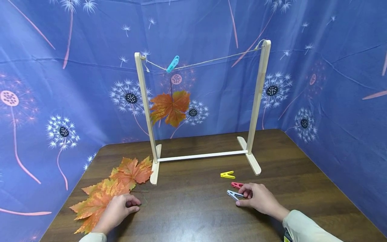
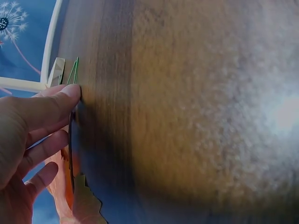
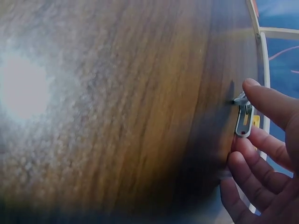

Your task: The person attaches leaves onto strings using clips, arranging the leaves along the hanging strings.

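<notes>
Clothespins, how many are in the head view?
4: the blue clothespin on the line, the yellow clothespin on the table, the red clothespin beside the right hand, and the pale grey clothespin in its fingers.

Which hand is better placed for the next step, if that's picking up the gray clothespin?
Probably the right hand: it is right at the gray clothespin. The left hand is farther off, by the orange leaves, and appears to pinch a leaf stem.
</notes>
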Motion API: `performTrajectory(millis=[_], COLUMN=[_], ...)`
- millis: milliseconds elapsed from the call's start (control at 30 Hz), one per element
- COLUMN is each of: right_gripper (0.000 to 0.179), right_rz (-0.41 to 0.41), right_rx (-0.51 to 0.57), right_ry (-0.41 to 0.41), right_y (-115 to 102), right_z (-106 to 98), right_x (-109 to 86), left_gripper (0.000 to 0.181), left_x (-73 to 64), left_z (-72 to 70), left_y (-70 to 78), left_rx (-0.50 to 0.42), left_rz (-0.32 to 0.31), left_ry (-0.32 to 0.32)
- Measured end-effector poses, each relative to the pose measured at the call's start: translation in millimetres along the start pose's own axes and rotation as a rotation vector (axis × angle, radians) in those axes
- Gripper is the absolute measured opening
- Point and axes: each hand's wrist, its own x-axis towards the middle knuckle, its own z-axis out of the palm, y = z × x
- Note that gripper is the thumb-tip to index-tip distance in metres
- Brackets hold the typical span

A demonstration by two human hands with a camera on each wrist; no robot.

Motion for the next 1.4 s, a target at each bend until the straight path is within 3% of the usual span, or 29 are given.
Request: performTrajectory(millis=[267,433,600,800,1067,1400], right_gripper=[0.030,0.026,0.022,0.018,0.017,0.028], right_rz=[0.050,0.022,-0.023,-0.054,-0.063,-0.020], right_rx=[-0.112,-0.070,-0.021,0.087,0.117,0.147], right_ry=[0.047,0.046,0.047,0.039,0.138,0.230], right_y=[-8,-7,-7,-10,-17,-29], right_z=[5,3,-5,-14,-22,-36], right_x=[-1.2,-0.5,3.2,9.5,19.9,36.0], left_gripper=[0.015,0.019,0.020,0.009,0.007,0.009], left_x=[2.2,4.2,12.6,25.0,35.1,50.2], left_z=[2.5,2.4,-6.1,-18.6,-28.2,-41.3], left_y=[1.9,2.3,10.6,21.6,31.6,47.2], left_rx=[0.042,0.050,0.059,0.056,0.007,-0.040], left_rz=[-0.036,0.027,0.030,0.062,0.105,0.033], left_ry=[-0.011,-0.005,0.006,-0.005,-0.027,-0.027])
